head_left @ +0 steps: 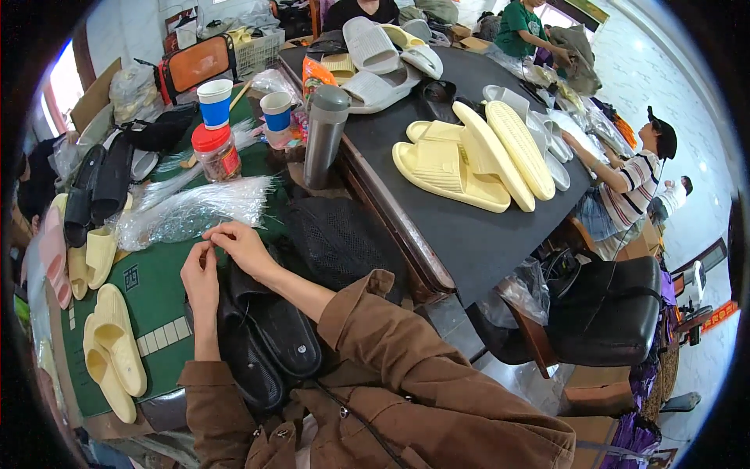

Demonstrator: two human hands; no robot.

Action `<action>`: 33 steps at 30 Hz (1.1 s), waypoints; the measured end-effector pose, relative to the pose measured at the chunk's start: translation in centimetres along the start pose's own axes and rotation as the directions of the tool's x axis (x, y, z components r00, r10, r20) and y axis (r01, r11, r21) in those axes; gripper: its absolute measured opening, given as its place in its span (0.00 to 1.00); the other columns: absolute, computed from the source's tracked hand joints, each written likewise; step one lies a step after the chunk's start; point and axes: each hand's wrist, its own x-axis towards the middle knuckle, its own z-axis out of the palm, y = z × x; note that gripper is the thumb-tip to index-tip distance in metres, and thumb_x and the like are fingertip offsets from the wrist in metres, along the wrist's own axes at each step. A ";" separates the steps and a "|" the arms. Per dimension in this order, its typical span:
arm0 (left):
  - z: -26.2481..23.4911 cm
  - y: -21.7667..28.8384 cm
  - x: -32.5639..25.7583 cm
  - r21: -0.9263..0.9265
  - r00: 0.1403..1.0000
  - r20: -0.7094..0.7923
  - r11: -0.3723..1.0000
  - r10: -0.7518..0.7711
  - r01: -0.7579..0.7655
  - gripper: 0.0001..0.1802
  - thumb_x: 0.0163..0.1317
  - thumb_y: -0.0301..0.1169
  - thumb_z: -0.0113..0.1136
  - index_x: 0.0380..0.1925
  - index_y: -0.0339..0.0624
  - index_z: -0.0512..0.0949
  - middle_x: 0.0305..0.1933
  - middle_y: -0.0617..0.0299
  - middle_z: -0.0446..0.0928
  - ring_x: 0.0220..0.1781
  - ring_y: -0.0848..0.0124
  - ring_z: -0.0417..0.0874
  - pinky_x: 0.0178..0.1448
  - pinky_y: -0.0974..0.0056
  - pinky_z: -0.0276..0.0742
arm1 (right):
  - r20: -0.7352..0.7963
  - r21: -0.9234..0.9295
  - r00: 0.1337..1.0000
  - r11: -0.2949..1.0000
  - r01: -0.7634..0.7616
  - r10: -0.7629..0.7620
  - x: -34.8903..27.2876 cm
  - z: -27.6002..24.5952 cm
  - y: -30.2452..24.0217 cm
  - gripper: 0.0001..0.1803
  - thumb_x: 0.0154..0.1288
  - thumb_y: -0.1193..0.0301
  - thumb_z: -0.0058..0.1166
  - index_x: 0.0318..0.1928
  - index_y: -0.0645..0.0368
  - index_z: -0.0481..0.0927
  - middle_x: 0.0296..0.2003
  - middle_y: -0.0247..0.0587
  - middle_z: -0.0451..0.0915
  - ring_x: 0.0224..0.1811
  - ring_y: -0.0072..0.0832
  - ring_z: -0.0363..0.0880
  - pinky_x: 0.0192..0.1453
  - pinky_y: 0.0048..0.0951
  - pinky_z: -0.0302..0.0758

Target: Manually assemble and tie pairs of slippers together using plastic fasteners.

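My left hand [201, 280] and my right hand [242, 248] meet above the green table, their fingertips pinched close together. Whatever thin thing may be between those fingers is too small to make out. Just beyond them lies a bundle of clear, shiny plastic strips [205, 209]. Under my wrists, a pair of black slippers [283, 332] rests near the table's front edge, against my brown jacket. Part of the pair is covered by my right forearm. A black mesh bag [336, 238] sits to the right of my hands.
Cream slippers [117, 344] lie at the left. A red-lidded jar [216, 152], a paper cup [276, 112] and a steel flask [324, 137] stand behind. The black table [375, 156] carries yellow slippers [453, 168]. A black chair [598, 313] is at the right; people sit farther off.
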 end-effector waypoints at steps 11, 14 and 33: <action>0.2 0.4 -0.1 0.048 1.000 0.010 0.999 -0.014 0.013 0.09 0.64 0.26 0.50 0.39 0.35 0.78 0.26 0.59 0.75 0.27 0.75 0.73 0.34 0.68 0.69 | -0.066 0.478 0.994 0.877 -0.042 0.084 0.6 -0.4 -0.1 0.11 0.74 0.64 0.40 0.39 0.56 0.73 0.37 0.31 0.76 0.41 0.19 0.74 0.40 0.23 0.77; 0.1 0.3 -0.2 0.080 1.000 0.019 0.997 -0.012 0.011 0.09 0.64 0.25 0.50 0.38 0.34 0.78 0.27 0.57 0.75 0.27 0.72 0.74 0.34 0.67 0.70 | -0.136 0.558 0.984 0.830 -0.016 0.111 0.9 -1.0 -1.4 0.11 0.75 0.62 0.38 0.43 0.55 0.70 0.38 0.36 0.76 0.44 0.27 0.78 0.42 0.29 0.80; 0.0 1.1 -0.6 0.065 0.996 0.072 0.997 -0.049 0.044 0.10 0.63 0.26 0.49 0.39 0.38 0.80 0.25 0.59 0.77 0.25 0.72 0.75 0.32 0.66 0.69 | -0.420 -0.284 0.228 0.366 0.886 -0.878 -12.0 -11.2 -25.4 0.09 0.74 0.64 0.40 0.46 0.53 0.69 0.23 0.29 0.65 0.27 0.23 0.65 0.37 0.29 0.73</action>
